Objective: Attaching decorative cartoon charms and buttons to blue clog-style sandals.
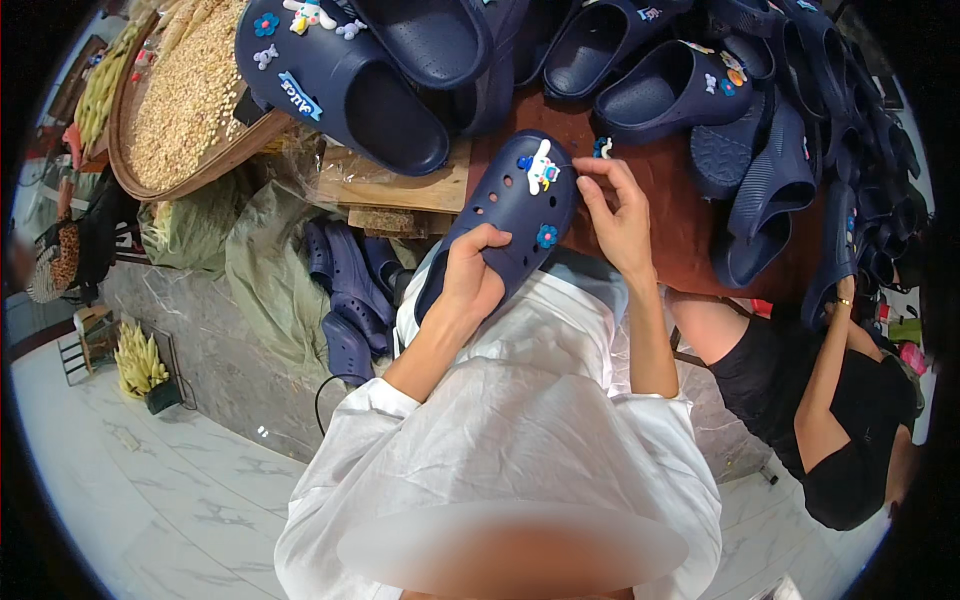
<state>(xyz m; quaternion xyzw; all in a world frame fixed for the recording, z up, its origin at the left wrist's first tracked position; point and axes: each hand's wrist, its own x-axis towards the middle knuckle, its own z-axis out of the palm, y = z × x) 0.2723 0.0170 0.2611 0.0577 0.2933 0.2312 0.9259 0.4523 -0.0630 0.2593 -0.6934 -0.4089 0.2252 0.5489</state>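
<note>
A navy foam clog (510, 215) rests over my lap, toe pointing away, with round vent holes across its top. My left hand (472, 265) is closed around its opening, the thumb pressed on the upper. Near the toe sits a white cartoon charm (541, 168) with coloured details, and a blue flower charm (547, 236) is on the right side. Beside the white charm, my right hand (618, 210) has thumb and index finger brought together at the clog's edge. A faint pale line shows by those fingertips, but what they pinch is too small to make out.
More navy clogs (385, 95) crowd the red-brown tabletop (650, 225). A woven tray (190, 180) of pale grains stands at far left. Plain navy clogs (350, 290) lie below the wooden board (400, 172). A person in black (850, 420) sits at right, handling a clog.
</note>
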